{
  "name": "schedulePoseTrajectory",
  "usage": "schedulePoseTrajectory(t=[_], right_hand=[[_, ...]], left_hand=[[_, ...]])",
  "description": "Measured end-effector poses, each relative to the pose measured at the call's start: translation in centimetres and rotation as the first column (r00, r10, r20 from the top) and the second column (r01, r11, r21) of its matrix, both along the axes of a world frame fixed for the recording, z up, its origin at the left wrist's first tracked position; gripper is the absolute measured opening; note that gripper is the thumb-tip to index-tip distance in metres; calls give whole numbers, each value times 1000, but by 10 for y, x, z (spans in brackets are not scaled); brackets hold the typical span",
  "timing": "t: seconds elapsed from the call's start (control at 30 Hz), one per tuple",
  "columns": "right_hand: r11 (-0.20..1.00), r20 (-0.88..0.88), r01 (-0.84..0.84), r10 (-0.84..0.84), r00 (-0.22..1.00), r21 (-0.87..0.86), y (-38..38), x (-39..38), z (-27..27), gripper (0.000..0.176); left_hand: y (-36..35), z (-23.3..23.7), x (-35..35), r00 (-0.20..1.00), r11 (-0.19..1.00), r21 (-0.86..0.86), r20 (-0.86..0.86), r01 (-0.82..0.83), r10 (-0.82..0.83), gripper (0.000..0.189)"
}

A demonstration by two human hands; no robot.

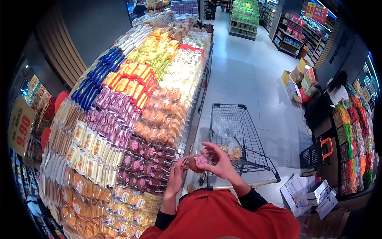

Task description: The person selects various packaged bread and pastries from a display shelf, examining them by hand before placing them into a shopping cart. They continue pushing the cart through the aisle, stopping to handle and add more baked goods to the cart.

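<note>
A brown round pastry in a clear wrapper with a pink label [195,163] is between my two hands, in front of my red top. My right hand [223,165] grips its right side, fingers curved over the top and thumb below. My left hand [174,179] pinches the wrapper's left edge. Just left of my hands, similar dark wrapped pastries with pink labels [145,165] lie in rows on the display. Beyond my right hand stands a black wire shopping cart [250,137], with clear plastic bags and some packaged food [232,151] inside.
The long display [131,83] of wrapped baked goods runs along my left. To the right are cardboard boxes [300,81], a black basket with an orange handle [312,155], and opened white cartons [310,195]. A person [334,93] stands by the candy bins [352,139].
</note>
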State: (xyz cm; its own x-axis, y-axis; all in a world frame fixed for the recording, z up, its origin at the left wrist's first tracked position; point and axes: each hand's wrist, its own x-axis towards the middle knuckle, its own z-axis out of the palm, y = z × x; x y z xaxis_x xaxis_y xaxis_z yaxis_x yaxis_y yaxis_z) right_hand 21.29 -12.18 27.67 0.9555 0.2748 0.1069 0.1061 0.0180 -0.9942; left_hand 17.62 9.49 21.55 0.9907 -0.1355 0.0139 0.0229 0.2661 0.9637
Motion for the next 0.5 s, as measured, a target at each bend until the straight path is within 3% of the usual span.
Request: schedulePoseTrajectory(t=[0.07, 0.1, 0.17, 0.23, 0.3, 0.33, 0.4, 0.5], right_hand=[[999, 21, 1, 0, 1000, -53, -3, 0, 4, 81], [995, 38, 5, -1, 999, -104, -4, 0, 5, 81], [990, 78, 9, 2, 997, -140, -5, -1, -1, 82], [985, 114, 18, 2, 993, -172, -1, -5, -9, 83], [991, -32, 39, -35, 999, 127, 7, -9, -16, 78], [991, -34, 40, -36, 999, 128, 10, -10, -18, 78], [930, -131, 21, 29, 991, 367, 12, -11, -23, 67], [955, -211, -101, 164, 964, 280, 11, -6, -24, 53]], left_hand=[[-6, 4, 2, 997, 979, -189, 38, 72, -66, 56], [-8, 7, 2, 997, 980, -188, 38, 70, -64, 56], [-11, 15, -1, 997, 994, 103, 63, 46, -53, 51], [-15, 16, -4, 999, 991, 132, 28, 12, -16, 48], [-14, 14, -8, 1000, 987, 161, -11, -19, 21, 45], [-14, 13, -10, 996, 992, 109, -56, -67, 74, 45], [-14, 11, -13, 986, 991, 57, -106, -120, 126, 44], [-20, 21, -19, 964, 964, 86, -75, -250, 257, 42]])
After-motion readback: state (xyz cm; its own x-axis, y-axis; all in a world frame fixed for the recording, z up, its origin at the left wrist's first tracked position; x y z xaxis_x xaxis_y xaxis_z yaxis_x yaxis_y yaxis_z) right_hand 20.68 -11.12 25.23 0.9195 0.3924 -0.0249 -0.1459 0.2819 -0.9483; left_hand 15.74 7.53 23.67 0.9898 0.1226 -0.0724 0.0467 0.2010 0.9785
